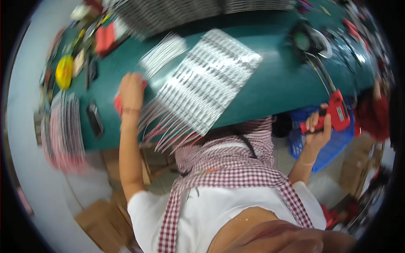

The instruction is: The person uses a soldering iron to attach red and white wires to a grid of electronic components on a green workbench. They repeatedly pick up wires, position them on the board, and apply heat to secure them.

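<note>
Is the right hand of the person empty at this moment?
No, the right hand grips a red and black tool, seen against the blue basket.

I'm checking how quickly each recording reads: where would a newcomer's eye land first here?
Probably on the shiny silver-white bundle lying aslant mid-table on the green tabletop, its red and pale strands fanning toward the near edge. Next, perhaps, the red tool in the right hand, seen against a blue crate. A yellow rounded object stands out at the tabletop's left end.
</note>
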Demonstrator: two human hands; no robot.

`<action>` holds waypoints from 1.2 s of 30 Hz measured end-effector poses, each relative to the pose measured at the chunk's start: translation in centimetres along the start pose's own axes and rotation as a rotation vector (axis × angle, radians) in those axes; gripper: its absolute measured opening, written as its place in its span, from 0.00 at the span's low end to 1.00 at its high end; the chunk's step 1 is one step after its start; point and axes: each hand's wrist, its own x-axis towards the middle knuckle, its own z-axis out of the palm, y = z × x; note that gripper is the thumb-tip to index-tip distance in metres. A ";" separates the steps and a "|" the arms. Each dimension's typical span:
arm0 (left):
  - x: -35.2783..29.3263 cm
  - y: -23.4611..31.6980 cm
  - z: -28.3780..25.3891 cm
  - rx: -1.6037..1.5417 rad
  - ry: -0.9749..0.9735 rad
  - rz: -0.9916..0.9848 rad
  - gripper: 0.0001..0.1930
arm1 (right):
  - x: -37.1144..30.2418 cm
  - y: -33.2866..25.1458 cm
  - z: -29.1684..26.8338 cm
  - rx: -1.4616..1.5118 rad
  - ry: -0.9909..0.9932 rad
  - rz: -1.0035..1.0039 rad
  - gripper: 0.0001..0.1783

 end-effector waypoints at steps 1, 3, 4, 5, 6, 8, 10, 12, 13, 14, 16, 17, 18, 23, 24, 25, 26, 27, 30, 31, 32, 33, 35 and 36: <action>-0.2 -0.2 -0.2 -0.062 -0.009 -0.018 0.04 | 1.0 -0.9 0.2 -0.010 0.044 -0.039 0.18; 0.1 1.0 -2.4 -0.061 -0.067 -0.101 0.06 | 2.6 -2.7 -0.3 -0.053 0.106 -0.147 0.16; 0.5 1.7 -3.5 -0.021 -0.076 -0.090 0.06 | 3.2 -3.8 -0.6 -0.067 0.128 -0.198 0.15; 1.3 2.9 -5.0 -0.002 -0.097 -0.114 0.07 | 3.7 -4.7 -1.2 -0.114 0.172 -0.253 0.16; 2.2 3.7 -5.7 0.002 -0.116 -0.153 0.08 | 4.4 -5.8 -1.4 -0.175 0.202 -0.308 0.16; 4.0 5.0 -6.1 -0.056 -0.105 -0.097 0.10 | 6.2 -6.2 -2.6 -0.231 0.318 -0.338 0.14; 7.2 6.7 -5.0 -0.117 -0.069 -0.018 0.13 | 10.4 -4.7 -4.8 -0.346 0.532 -0.189 0.13; 10.2 7.7 -2.3 -0.181 -0.025 0.087 0.16 | 13.2 -3.6 -7.3 -0.465 0.539 0.048 0.13; 11.4 7.5 -0.2 -0.146 -0.067 0.083 0.22 | 13.5 -2.5 -8.2 -0.420 0.495 -0.038 0.12; 11.8 6.7 1.3 -0.042 -0.117 0.025 0.27 | 13.1 -2.4 -7.0 -0.409 0.444 -0.102 0.12; 12.4 5.5 2.8 0.059 -0.104 0.031 0.30 | 11.6 -3.6 -4.6 -0.273 0.446 -0.104 0.11; 12.2 5.3 3.5 0.065 -0.081 0.024 0.30 | 11.6 -3.7 -4.5 -0.235 0.439 -0.114 0.11; 12.5 5.9 4.1 0.059 -0.059 0.029 0.31 | 11.6 -4.0 -4.7 -0.205 0.446 -0.131 0.11; 12.3 8.0 3.8 -0.049 -0.351 0.024 0.30 | 11.5 -3.5 -6.4 -0.164 0.526 -0.065 0.13; 11.5 7.3 4.2 -0.037 -0.263 0.056 0.28 | 10.7 -3.8 -5.2 -0.129 0.486 -0.064 0.13; 11.4 7.3 4.2 -0.074 -0.088 0.169 0.24 | 10.1 -4.1 -4.4 -0.085 0.500 -0.080 0.12; 12.4 7.4 3.4 -0.166 -0.101 0.176 0.19 | 9.5 -4.1 -3.9 -0.075 0.480 -0.113 0.12; 13.3 7.6 3.0 -0.230 0.009 0.211 0.15 | 8.7 -3.9 -3.7 -0.034 0.480 -0.121 0.12; 14.7 5.9 5.4 -0.251 0.057 0.117 0.11 | 6.5 -1.6 -4.1 0.032 0.465 -0.098 0.16; 15.4 5.4 6.4 -0.293 0.024 0.091 0.10 | 5.9 -1.5 -4.7 0.035 0.409 -0.107 0.17; 15.4 5.7 6.3 -0.355 0.007 0.026 0.09 | 5.3 -1.0 -4.5 -0.011 0.450 -0.122 0.17; 15.5 5.5 6.1 -0.324 -0.023 0.006 0.08 | 4.8 -0.7 -4.4 -0.012 0.422 -0.117 0.17; 15.1 5.1 5.8 -0.294 -0.031 -0.016 0.08 | 4.2 -0.7 -4.2 -0.006 0.405 -0.086 0.18; 14.9 5.0 5.7 -0.294 0.006 -0.018 0.09 | 4.0 -0.9 -3.8 -0.022 0.406 -0.093 0.18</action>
